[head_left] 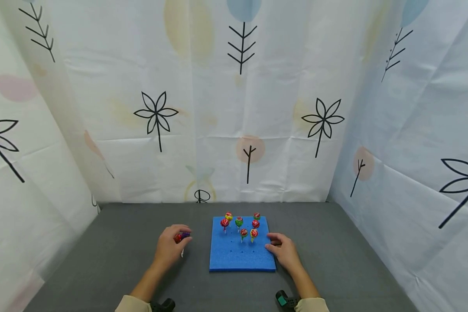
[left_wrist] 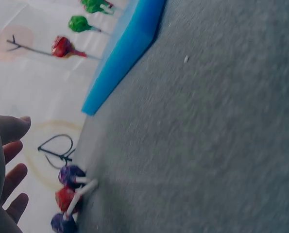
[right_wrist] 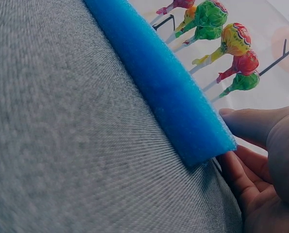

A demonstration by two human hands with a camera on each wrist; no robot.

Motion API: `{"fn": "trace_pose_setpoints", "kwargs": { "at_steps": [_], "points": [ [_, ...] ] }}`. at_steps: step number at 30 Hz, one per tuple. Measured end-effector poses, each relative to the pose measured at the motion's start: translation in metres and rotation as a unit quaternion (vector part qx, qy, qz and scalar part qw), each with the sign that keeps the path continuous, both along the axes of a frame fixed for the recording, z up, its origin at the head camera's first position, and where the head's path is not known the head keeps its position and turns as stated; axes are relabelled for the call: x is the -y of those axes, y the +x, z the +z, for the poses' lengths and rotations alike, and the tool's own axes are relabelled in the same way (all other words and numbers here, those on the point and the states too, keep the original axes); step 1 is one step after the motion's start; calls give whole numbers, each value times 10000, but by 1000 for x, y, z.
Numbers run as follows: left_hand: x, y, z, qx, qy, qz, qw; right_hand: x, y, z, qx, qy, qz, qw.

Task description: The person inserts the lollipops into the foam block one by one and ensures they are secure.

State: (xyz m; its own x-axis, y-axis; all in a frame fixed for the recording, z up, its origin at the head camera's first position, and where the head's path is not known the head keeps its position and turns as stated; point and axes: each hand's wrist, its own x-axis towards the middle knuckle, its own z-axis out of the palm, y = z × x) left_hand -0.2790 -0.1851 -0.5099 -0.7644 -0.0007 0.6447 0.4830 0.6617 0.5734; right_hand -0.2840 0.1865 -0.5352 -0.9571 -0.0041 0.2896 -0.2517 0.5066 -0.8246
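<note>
A blue foam board (head_left: 242, 260) lies on the table with several wrapped lollipops (head_left: 239, 222) standing upright in it by their sticks. At the board's right edge is my right hand (head_left: 284, 251); in the right wrist view its thumb (right_wrist: 251, 124) lies over the top edge and its fingers are against the side, gripping the board. My left hand (head_left: 169, 247) is left of the board, fingers spread and relaxed around loose lollipops. In the left wrist view these are two purple lollipops (left_wrist: 71, 175) and a red lollipop (left_wrist: 65, 199), apart from the fingers.
Small holes (head_left: 242, 251) mark the near part of the board. The grey table (head_left: 140, 225) is bordered by patterned white cloth (head_left: 203, 164) at the back and both sides. A small white bit (left_wrist: 186, 58) lies on the table near the board.
</note>
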Motion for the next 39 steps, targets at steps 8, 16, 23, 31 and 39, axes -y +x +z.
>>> {"fn": "trace_pose_setpoints", "kwargs": {
  "at_steps": [8,16,23,31,39],
  "points": [
    [23,-4,-5,-146,238,343,9990,0,-1,0,8,-11,-71,10000],
    [38,-3,-8,760,480,612,9941,0,-1,-1,-8,39,-80,10000],
    [49,-2,-14,1545,662,675,9835,0,0,0,51,83,-88,9999],
    [56,-3,-19,1968,493,764,9762,0,0,0,140,40,-78,9999],
    [57,-9,-21,2202,164,780,9722,1,-1,0,147,20,-96,9998]
  ]
}}
